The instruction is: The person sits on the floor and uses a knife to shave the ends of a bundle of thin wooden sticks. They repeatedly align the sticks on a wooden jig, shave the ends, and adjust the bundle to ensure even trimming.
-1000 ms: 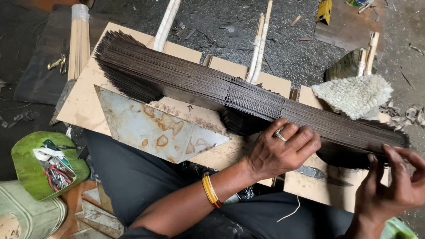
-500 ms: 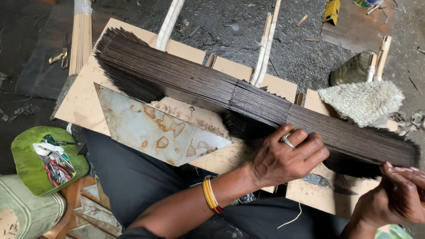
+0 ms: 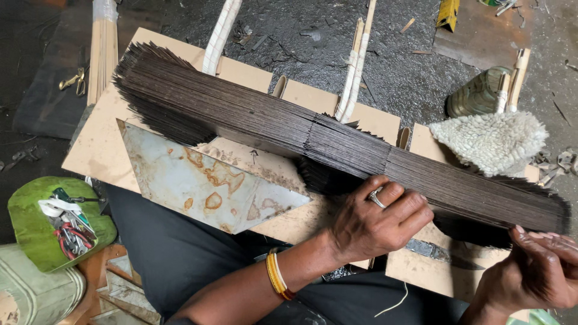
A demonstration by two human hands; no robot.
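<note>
A long stack of thin dark sheets (image 3: 253,114), standing on edge, runs slantwise across a brown board (image 3: 96,150) on my lap. My left hand (image 3: 376,225), with a ring and yellow bangles at the wrist, lies on the stack's near side right of centre, fingers curled over the sheets' top edges. My right hand (image 3: 536,274) is at the stack's right end, its fingers closed together on the last sheets there. What lies between those fingertips is too small to make out.
A pale, rust-stained triangular metal plate (image 3: 205,186) leans against the stack's near side. A white woolly cloth (image 3: 494,141) lies at the right. A green pouch of tools (image 3: 36,222) sits at the left. Pale sticks (image 3: 355,66) stick out from under the board onto the dark floor.
My right hand has dropped from lying spread on the stack's right end to a closed grip below it. My left hand has slid slightly right along the stack.
</note>
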